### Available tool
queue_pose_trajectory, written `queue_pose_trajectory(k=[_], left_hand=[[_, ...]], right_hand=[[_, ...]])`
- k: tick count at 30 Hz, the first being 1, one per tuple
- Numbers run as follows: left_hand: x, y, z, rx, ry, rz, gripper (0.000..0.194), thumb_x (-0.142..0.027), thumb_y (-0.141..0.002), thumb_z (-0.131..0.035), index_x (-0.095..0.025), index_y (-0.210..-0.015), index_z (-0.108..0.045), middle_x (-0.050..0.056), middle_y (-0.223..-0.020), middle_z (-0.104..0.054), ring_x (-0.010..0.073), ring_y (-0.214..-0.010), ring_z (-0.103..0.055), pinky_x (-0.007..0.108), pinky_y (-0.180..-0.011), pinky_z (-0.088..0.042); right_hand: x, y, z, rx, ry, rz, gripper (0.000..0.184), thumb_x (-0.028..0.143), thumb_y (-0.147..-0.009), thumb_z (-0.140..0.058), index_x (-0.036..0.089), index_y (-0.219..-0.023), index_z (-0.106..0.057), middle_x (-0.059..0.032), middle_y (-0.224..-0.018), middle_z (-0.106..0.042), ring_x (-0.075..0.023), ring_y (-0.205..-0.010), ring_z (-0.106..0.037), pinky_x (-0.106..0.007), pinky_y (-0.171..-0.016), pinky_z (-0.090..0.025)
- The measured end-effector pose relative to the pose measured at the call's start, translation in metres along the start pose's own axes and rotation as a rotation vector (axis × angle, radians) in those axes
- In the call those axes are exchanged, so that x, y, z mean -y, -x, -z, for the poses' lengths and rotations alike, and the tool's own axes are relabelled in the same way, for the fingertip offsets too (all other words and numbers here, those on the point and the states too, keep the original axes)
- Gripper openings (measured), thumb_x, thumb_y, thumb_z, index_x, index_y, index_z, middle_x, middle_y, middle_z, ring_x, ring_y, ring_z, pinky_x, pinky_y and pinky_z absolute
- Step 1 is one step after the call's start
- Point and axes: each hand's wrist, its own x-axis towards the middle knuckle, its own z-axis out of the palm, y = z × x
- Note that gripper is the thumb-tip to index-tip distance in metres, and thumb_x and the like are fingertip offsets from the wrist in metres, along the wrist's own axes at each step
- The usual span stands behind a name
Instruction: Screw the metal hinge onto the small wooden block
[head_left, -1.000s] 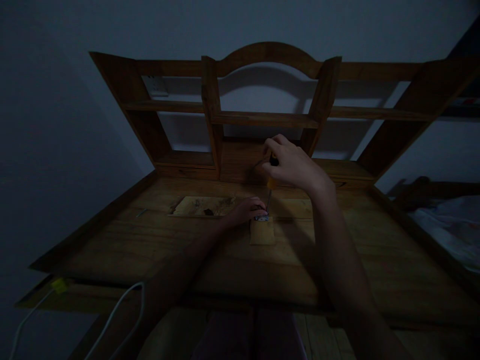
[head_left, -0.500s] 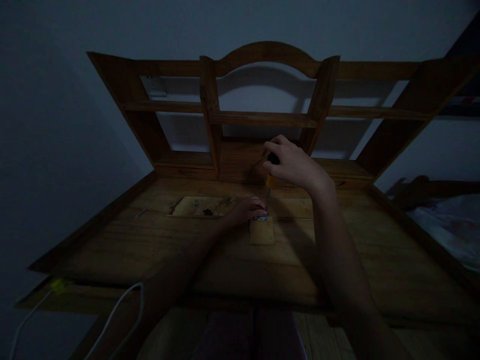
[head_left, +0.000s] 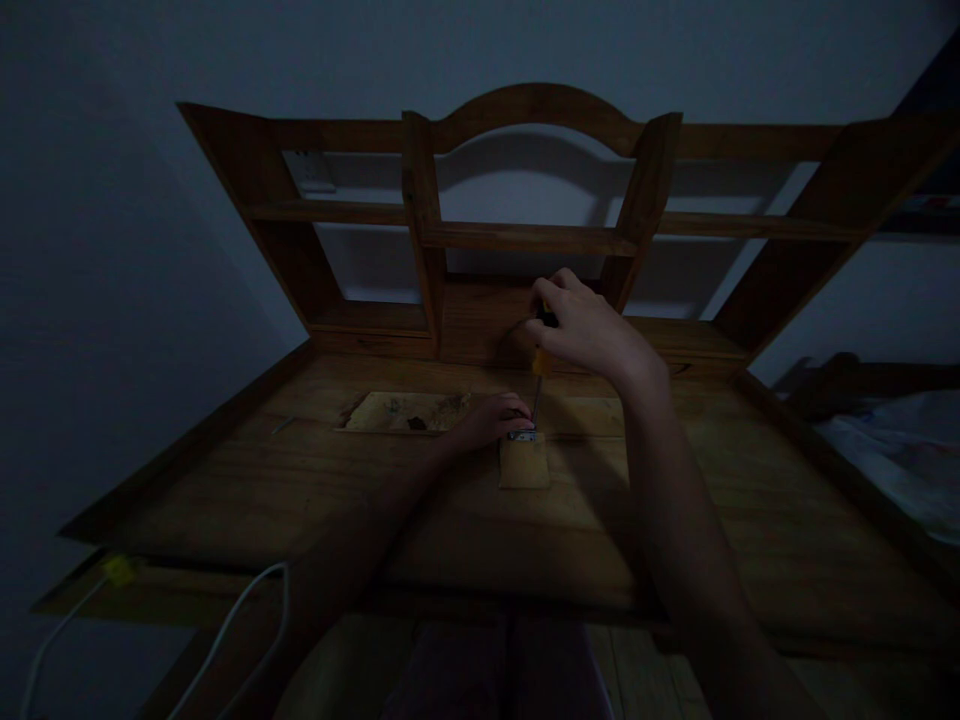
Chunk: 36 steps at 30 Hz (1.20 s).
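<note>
Gripped from above in my right hand (head_left: 589,325) is a screwdriver (head_left: 538,362) with a black and yellow handle, its shaft pointing down almost upright. The screwdriver's tip meets a small metal hinge (head_left: 522,435) at the far edge of a flat, square piece of wood (head_left: 523,465). My left hand (head_left: 491,420) lies low on the desk, its fingers closed at the hinge and steadying it. The fingers cover part of the hinge, and any screw under the tip is too small to make out.
The wooden desk top (head_left: 315,490) has a pale, damaged strip (head_left: 405,411) left of my hands. A small thin rod (head_left: 283,424) lies further left. Behind rises a shelf unit (head_left: 525,238). A white cable (head_left: 232,612) hangs at the front left, near a yellow piece (head_left: 118,571).
My right hand has shifted its fingers slightly around the screwdriver's handle, showing more yellow at the top. My left hand and the hinge stay where they were.
</note>
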Motion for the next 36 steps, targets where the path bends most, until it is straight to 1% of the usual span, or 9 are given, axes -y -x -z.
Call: queue_pose_trajectory(k=[5, 8, 10, 15, 19, 22, 25, 33, 36], left_hand=[[0.0029, 0.0005, -0.001, -0.012, 0.008, -0.035, 0.019, -0.034, -0.094, -0.065, -0.016, -0.093, -0.071, 0.008, -0.097, -0.07, 0.0197, -0.093, -0.064, 0.032, -0.086, -0.047], [0.0043, 0.0005, -0.0013, -0.013, 0.013, -0.039, 0.019, -0.034, -0.093, -0.066, -0.015, -0.092, -0.071, 0.008, -0.096, -0.069, 0.0197, -0.093, -0.064, 0.032, -0.085, -0.047], [0.0037, 0.0007, -0.0009, -0.015, 0.013, -0.038, 0.02, -0.035, -0.093, -0.067, -0.015, -0.093, -0.071, 0.008, -0.096, -0.069, 0.02, -0.093, -0.063, 0.032, -0.085, -0.048], [-0.0001, 0.0008, 0.0005, -0.006, 0.013, -0.039, 0.018, -0.033, -0.094, -0.066, -0.016, -0.092, -0.071, 0.007, -0.097, -0.069, 0.0197, -0.094, -0.064, 0.032, -0.087, -0.047], [-0.001, 0.0003, -0.0001, -0.012, 0.034, -0.033, 0.017, -0.031, -0.093, -0.066, -0.015, -0.092, -0.071, 0.008, -0.097, -0.07, 0.0197, -0.092, -0.064, 0.031, -0.086, -0.048], [-0.0007, 0.0006, -0.0003, -0.007, 0.036, -0.024, 0.015, -0.031, -0.093, -0.066, -0.016, -0.092, -0.07, 0.006, -0.096, -0.07, 0.0186, -0.093, -0.064, 0.03, -0.086, -0.048], [-0.0008, 0.0014, 0.0003, -0.003, 0.023, -0.029, 0.014, -0.03, -0.093, -0.066, -0.017, -0.093, -0.07, 0.005, -0.097, -0.07, 0.0177, -0.094, -0.065, 0.03, -0.087, -0.048], [0.0005, 0.0007, -0.0001, 0.0, 0.036, -0.055, 0.016, -0.029, -0.094, -0.065, -0.014, -0.093, -0.07, 0.008, -0.097, -0.069, 0.0194, -0.095, -0.064, 0.031, -0.087, -0.048], [-0.0006, 0.0004, 0.0001, 0.001, 0.021, -0.043, 0.015, -0.028, -0.094, -0.065, -0.014, -0.093, -0.07, 0.008, -0.097, -0.069, 0.0189, -0.093, -0.064, 0.03, -0.086, -0.047]], right_hand=[[0.0018, 0.0001, -0.0014, -0.012, 0.101, 0.0, 0.032, 0.042, -0.096, -0.054, 0.018, -0.116, -0.061, -0.0139, -0.117, -0.061, -0.0318, -0.099, -0.063, -0.043, -0.084, -0.047], [0.0028, -0.0001, -0.0008, -0.03, 0.178, 0.006, 0.025, 0.036, -0.098, -0.05, 0.019, -0.11, -0.064, -0.0128, -0.115, -0.063, -0.0304, -0.097, -0.065, -0.04, -0.079, -0.045], [0.0035, 0.0001, 0.0, -0.03, 0.162, 0.026, 0.02, 0.03, -0.096, -0.05, 0.02, -0.105, -0.064, -0.0113, -0.115, -0.064, -0.0282, -0.094, -0.065, -0.039, -0.078, -0.045], [0.0054, 0.0011, 0.0005, -0.035, 0.068, 0.025, 0.024, 0.033, -0.091, -0.055, 0.02, -0.111, -0.061, -0.0105, -0.118, -0.062, -0.0284, -0.096, -0.065, -0.04, -0.083, -0.046], [0.0046, 0.0004, -0.001, -0.052, 0.154, -0.038, 0.036, 0.043, -0.095, -0.053, 0.018, -0.12, -0.06, -0.0145, -0.12, -0.064, -0.0338, -0.103, -0.064, -0.044, -0.086, -0.046], [0.003, -0.0005, -0.0007, -0.05, 0.185, -0.034, 0.03, 0.039, -0.097, -0.052, 0.017, -0.115, -0.062, -0.0143, -0.118, -0.065, -0.0335, -0.104, -0.064, -0.044, -0.087, -0.046], [0.0029, -0.0002, 0.0021, -0.03, 0.148, -0.019, 0.023, 0.034, -0.093, -0.053, 0.018, -0.106, -0.063, -0.013, -0.117, -0.064, -0.0319, -0.101, -0.064, -0.043, -0.087, -0.046], [0.0038, 0.0014, 0.0023, -0.037, 0.105, -0.025, 0.033, 0.041, -0.093, -0.052, 0.018, -0.115, -0.058, -0.0133, -0.118, -0.062, -0.033, -0.102, -0.063, -0.045, -0.086, -0.047], [0.004, 0.0006, 0.0001, -0.049, 0.147, -0.011, 0.031, 0.038, -0.094, -0.051, 0.017, -0.116, -0.058, -0.014, -0.118, -0.061, -0.0321, -0.1, -0.063, -0.044, -0.084, -0.047]])
